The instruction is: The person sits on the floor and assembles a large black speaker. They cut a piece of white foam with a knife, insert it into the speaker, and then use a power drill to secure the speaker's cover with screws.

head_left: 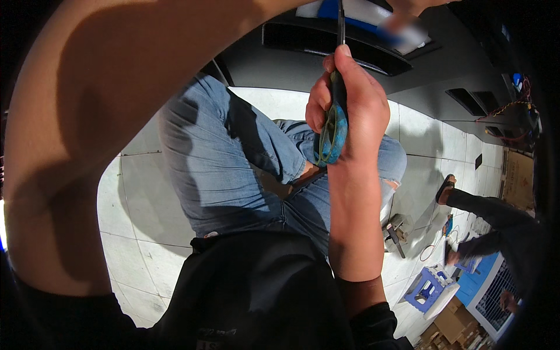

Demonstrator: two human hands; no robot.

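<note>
My right hand [361,105] is closed around a slim tool that looks like scissors, with looped blue-green handles [331,137] low in the palm. Its narrow dark metal part [341,26] points up past my thumb, in front of a blue and white piece [361,14] at the top. From the left, my left forearm [146,64] crosses the upper picture and leaves at the top edge. Some fingers [405,9], apparently of my left hand, show beside the white part of that piece. They are cut off and partly blurred, so their grip is unclear.
A large dark-grey housing [431,81] with slots stands before my bent, jeans-clad legs [233,157]. On the tiled floor to the right are a purple-and-white step stool [429,291], a dark-handled tool [395,239] and cardboard [455,321]. Another person's dark-trousered leg [490,210] is nearby. Red and yellow wires [507,108] hang at right.
</note>
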